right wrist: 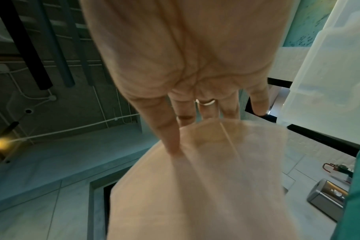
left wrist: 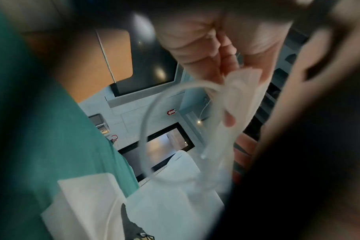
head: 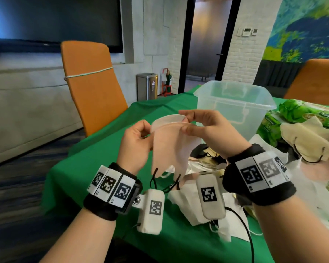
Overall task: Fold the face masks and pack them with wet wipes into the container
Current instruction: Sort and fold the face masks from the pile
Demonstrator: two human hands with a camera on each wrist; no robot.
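I hold a pale pink face mask (head: 169, 145) up above the table with both hands. My left hand (head: 139, 141) pinches its left edge, fingers curled. My right hand (head: 199, 126) pinches the top right edge between thumb and fingers; the mask (right wrist: 199, 186) hangs blurred below those fingers. Black ear loops (head: 156, 177) dangle from the mask's bottom. The clear plastic container (head: 234, 105) stands open just behind my right hand. Green wet wipe packs (head: 300, 112) lie at the right, with a beige mask (head: 308, 143) on top of them.
A heap of white, beige and black masks (head: 207, 160) covers the green tablecloth (head: 106, 149) under my wrists. An orange chair (head: 91, 86) stands at the table's left side, another (head: 319, 80) at far right. A steel bin (head: 147, 86) stands by the wall.
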